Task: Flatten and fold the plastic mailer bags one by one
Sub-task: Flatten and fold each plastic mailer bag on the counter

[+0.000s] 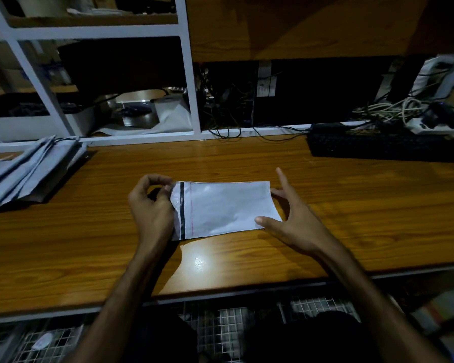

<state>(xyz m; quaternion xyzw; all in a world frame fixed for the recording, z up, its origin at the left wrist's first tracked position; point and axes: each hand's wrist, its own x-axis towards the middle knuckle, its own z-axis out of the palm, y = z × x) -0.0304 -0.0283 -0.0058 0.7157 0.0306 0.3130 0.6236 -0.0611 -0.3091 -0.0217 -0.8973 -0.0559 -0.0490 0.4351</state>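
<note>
mailer bag (226,208) lies flat on the wooden desk (351,226) right between my hands, its long side going left to right. my left hand (152,205) pinches the flap end with the black strip (182,210). my right hand (296,218) is spread loose, thumb pressing the far end, so a fold would go end to end.

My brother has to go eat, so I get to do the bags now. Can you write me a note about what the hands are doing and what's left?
Left hand: pinches the flap end of the white mailer bag, by its black strip.
Right hand: open, thumb and fingers steadying the bag's other end.
The bag lies spread on the wooden table, not yet folded.
Pile of grey mailer bags sits at the table's far left; whether those are finished cannot be told.
Left to do: smooth this bag flat, fold it, then the next ones.
</note>
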